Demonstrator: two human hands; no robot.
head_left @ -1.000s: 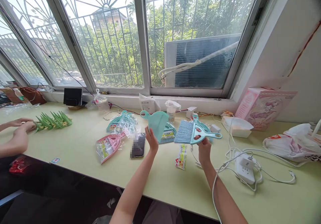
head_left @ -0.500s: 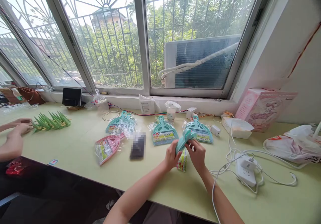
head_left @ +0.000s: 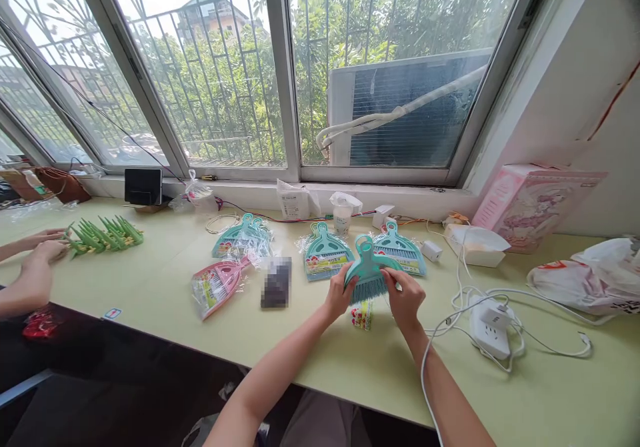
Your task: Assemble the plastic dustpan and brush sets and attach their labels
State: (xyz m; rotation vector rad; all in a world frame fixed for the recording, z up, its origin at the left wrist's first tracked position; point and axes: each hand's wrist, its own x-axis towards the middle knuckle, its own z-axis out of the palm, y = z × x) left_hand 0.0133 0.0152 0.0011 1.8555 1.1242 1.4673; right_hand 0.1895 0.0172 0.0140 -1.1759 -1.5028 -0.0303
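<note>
Just above the printed card, the left hand and right hand pinch opposite sides of the teal dustpan-and-brush set, handle pointing away from the card, bristles towards it, the left hand slightly nearer that card.
</note>
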